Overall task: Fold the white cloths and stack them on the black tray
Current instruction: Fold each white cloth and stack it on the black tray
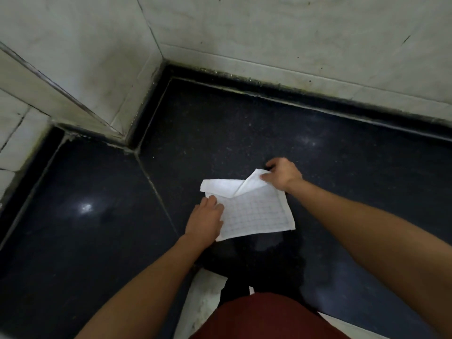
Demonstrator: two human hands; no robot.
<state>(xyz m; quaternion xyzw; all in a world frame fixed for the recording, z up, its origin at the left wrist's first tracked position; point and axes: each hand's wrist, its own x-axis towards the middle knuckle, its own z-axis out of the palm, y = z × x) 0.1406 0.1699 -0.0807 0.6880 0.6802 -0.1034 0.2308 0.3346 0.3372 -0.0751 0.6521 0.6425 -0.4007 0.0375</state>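
A white cloth (256, 211) with a faint grid pattern lies on the dark speckled countertop (220, 133), near the front middle. My right hand (281, 176) pinches its far right corner and holds that corner lifted and turned over toward the left. My left hand (205, 220) rests flat on the cloth's left edge, fingers spread, pressing it down. Part of the cloth's far edge is folded over in a plain white band. No black tray is in view.
White tiled walls (269, 33) close the counter at the back and left, with a protruding corner (127, 138) at the left middle. White material (208, 297) shows below the counter's front edge, beside my dark red clothing (269, 319).
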